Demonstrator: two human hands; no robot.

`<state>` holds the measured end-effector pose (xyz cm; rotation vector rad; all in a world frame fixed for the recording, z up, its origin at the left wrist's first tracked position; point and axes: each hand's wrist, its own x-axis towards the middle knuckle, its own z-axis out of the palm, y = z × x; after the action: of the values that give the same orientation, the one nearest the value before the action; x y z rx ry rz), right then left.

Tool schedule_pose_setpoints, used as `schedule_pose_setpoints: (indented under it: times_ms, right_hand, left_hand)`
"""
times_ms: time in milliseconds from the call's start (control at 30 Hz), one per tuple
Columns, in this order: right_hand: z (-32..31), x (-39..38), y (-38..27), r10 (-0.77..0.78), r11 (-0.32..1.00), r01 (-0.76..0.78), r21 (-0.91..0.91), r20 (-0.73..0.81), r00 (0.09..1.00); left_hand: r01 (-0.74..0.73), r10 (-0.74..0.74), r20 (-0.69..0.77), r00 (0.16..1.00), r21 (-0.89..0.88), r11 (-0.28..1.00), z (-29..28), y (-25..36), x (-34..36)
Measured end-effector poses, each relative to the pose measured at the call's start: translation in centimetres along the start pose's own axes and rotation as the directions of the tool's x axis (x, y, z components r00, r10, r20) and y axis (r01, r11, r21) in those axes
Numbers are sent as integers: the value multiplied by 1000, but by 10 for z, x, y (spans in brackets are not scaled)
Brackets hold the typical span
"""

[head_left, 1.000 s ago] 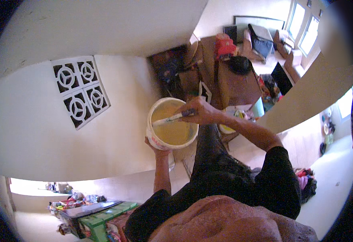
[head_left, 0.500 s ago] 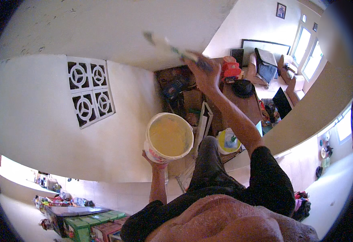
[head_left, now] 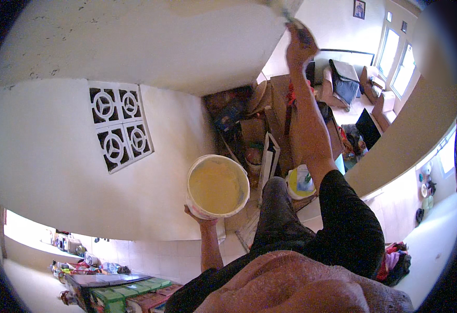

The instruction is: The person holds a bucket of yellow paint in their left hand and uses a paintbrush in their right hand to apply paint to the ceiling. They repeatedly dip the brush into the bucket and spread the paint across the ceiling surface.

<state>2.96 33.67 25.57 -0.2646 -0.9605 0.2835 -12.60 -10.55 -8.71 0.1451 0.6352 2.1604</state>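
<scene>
My left hand (head_left: 201, 216) supports a white bucket (head_left: 207, 213) from its lower left side, the fingers partly hidden behind it. Cream-yellow paint (head_left: 217, 187) shows inside, and the bucket's open top faces me. Stretched far up and forward, my right hand (head_left: 302, 44) is closed round the handle of a paintbrush (head_left: 279, 8). Motion smears the brush, and its bristles run to the top edge of the picture. It lies over the far end of the pale overhead surface (head_left: 176, 47); whether the bristles touch it, I cannot tell.
A white wall (head_left: 46, 151) with a vent block (head_left: 119, 125) stands at left. Ahead, below my hands, are a leaning white frame (head_left: 270, 156), clutter and a second bucket (head_left: 291, 189). Armchairs (head_left: 338, 83) stand at far right. A curved ledge (head_left: 395, 148) runs along the right.
My right hand has swung up and away to the right with the paintbrush, toward the far end of the overhead surface. The bucket in my left hand sits slightly lower in the picture.
</scene>
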Motion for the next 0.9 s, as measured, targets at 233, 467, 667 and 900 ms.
schedule_pose_setpoints:
  times_ms: [233,467,667,900]
  right_hand:
    - [-13,8,0,-105,985,63,-161,-264,959]
    - [74,-88,-67,-55,996,65,-57,155,986]
    - [65,-75,-77,-86,994,105,-25,399,913]
    - [-37,37,11,-62,996,56,-73,-82,995]
  left_hand:
    - [-55,62,-92,994,75,996,2,5,-4]
    - [-30,30,-59,998,-10,999,15,15,-17]
    - [-55,55,-26,998,-3,998,9,13,-6]
    - [-45,45,-9,999,-7,999,12,6,0]
